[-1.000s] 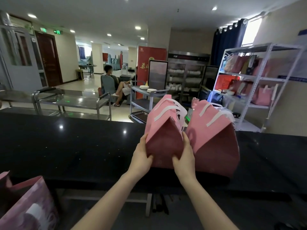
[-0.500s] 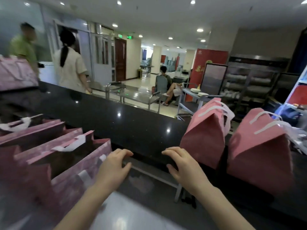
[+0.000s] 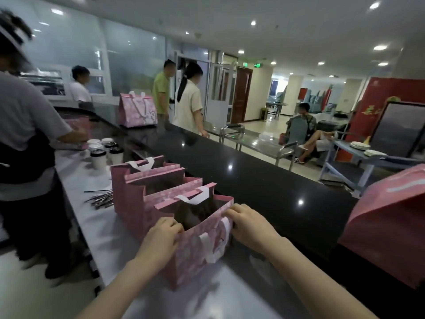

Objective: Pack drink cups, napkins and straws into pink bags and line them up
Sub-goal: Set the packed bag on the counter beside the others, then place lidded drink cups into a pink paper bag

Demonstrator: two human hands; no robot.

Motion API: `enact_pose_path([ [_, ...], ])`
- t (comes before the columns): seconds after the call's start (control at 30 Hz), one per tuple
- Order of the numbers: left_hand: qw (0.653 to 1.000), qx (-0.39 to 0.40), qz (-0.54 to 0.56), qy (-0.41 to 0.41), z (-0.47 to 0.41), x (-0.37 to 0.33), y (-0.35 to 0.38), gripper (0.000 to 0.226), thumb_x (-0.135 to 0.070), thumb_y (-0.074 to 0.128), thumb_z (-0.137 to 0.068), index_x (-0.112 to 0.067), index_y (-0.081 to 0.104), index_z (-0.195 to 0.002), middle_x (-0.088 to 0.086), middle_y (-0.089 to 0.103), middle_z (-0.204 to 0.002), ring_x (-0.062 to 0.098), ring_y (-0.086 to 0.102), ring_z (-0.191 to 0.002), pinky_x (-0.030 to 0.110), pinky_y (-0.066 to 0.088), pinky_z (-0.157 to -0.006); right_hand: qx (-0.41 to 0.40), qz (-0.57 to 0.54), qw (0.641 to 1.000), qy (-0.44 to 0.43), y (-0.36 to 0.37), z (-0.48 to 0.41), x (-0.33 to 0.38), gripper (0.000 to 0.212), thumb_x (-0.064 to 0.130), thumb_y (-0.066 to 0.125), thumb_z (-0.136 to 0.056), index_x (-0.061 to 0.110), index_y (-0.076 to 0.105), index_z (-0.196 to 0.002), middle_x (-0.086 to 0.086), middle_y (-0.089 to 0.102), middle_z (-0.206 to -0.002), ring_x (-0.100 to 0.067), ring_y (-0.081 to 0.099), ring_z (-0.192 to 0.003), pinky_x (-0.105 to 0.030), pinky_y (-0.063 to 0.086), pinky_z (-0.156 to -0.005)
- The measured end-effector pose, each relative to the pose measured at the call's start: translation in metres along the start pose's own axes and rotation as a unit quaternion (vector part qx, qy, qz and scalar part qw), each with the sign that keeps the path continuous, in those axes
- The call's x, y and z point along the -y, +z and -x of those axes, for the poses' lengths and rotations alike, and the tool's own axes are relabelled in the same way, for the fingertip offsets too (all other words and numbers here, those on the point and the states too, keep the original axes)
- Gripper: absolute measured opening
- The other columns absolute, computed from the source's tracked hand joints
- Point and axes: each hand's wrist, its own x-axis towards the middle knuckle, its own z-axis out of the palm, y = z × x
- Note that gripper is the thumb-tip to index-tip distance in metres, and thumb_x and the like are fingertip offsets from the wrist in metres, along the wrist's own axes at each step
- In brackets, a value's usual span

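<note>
An open pink bag (image 3: 197,249) with white handles stands nearest me on the white work surface (image 3: 99,224). My left hand (image 3: 161,238) pinches its near left rim and my right hand (image 3: 250,224) pinches its right rim. Behind it stand two more open pink bags (image 3: 138,192) in a row. Lidded drink cups (image 3: 103,153) cluster farther back. A pile of wrapped straws (image 3: 101,200) lies left of the bags. A closed pink bag (image 3: 388,226) sits on the black counter (image 3: 264,187) at right.
A person in a grey shirt and dark apron (image 3: 25,143) stands at the work surface on the left. Another closed pink bag (image 3: 138,110) stands far back on the counter. Two people (image 3: 181,100) walk beyond it. A steel cart (image 3: 365,162) is at right.
My view has swung left from the closed bags on the counter to the open bags. Both hands let go of a closed bag, crossed over and took hold of the nearest open bag's rim.
</note>
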Motion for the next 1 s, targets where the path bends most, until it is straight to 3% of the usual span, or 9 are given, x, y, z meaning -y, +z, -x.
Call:
enact_pose_path([
  [0.13,0.997,-0.009,0.049,0.054,0.008,0.026,-0.003,0.017,-0.005,0.07,-0.08,-0.017,0.07,-0.091,-0.004,0.064,-0.109,0.015,0.052,-0.118,0.022,0.044,-0.095,0.009,0.04,0.998,-0.049,0.012,-0.03,0.007,0.05,0.018,0.068,-0.083,0.025,0.054,-0.131,0.005,0.053,-0.131,-0.018,0.048,-0.119,-0.03,0.042,-0.099],
  [0.3,0.99,0.015,0.1,0.099,0.019,0.054,-0.016,0.014,-0.003,0.071,-0.078,-0.016,0.07,-0.084,-0.004,0.065,-0.11,0.007,0.051,-0.122,0.014,0.041,-0.096,0.029,0.072,0.994,-0.083,0.03,-0.044,0.013,0.047,0.013,0.063,-0.082,0.024,0.056,-0.127,0.003,0.054,-0.126,-0.019,0.048,-0.116,-0.032,0.04,-0.1],
  [0.43,0.987,0.026,0.115,0.108,0.021,0.061,-0.02,0.013,-0.002,0.067,-0.08,-0.014,0.071,-0.084,-0.005,0.064,-0.113,-0.003,0.039,-0.128,0.004,0.031,-0.099,0.071,0.059,0.995,-0.043,0.035,-0.039,0.01,0.03,0.011,0.053,-0.082,0.021,0.062,-0.109,0.002,0.058,-0.112,-0.022,0.053,-0.108,-0.032,0.044,-0.081],
  [0.5,0.988,0.019,0.12,0.096,0.021,0.06,-0.02,0.013,-0.004,0.065,-0.08,-0.013,0.071,-0.086,-0.004,0.063,-0.113,-0.001,0.041,-0.128,0.006,0.032,-0.1,0.097,0.052,0.994,-0.014,0.036,-0.032,0.009,0.026,0.01,0.053,-0.082,0.02,0.061,-0.104,0.002,0.059,-0.106,-0.021,0.055,-0.105,-0.034,0.045,-0.074],
  [0.7,0.988,-0.016,0.139,0.063,0.019,0.034,-0.012,0.007,-0.015,0.071,-0.078,-0.017,0.069,-0.085,-0.01,0.061,-0.1,0.001,0.048,-0.114,0.011,0.035,-0.094,0.1,0.052,0.993,0.02,0.029,0.007,0.001,0.027,0.014,0.05,-0.083,0.024,0.06,-0.106,0.005,0.062,-0.108,-0.019,0.057,-0.104,-0.034,0.047,-0.076],
  [0.87,0.982,-0.006,0.178,0.065,0.024,-0.008,-0.007,0.012,-0.008,0.074,-0.075,-0.018,0.068,-0.077,-0.011,0.061,-0.092,0.0,0.056,-0.097,0.01,0.039,-0.085,0.094,0.054,0.993,0.056,0.015,0.063,-0.006,0.024,0.017,0.051,-0.086,0.026,0.06,-0.106,0.004,0.063,-0.107,-0.02,0.058,-0.102,-0.036,0.05,-0.076],
  [1.0,0.973,0.013,0.211,0.089,0.039,-0.054,-0.003,0.011,-0.009,0.075,-0.077,-0.018,0.07,-0.077,-0.01,0.063,-0.091,0.003,0.059,-0.089,0.02,0.047,-0.081,0.09,0.048,0.991,0.089,-0.001,0.128,-0.012,0.02,0.019,0.05,-0.084,0.025,0.059,-0.102,0.006,0.062,-0.105,-0.018,0.058,-0.102,-0.028,0.042,-0.071],
])
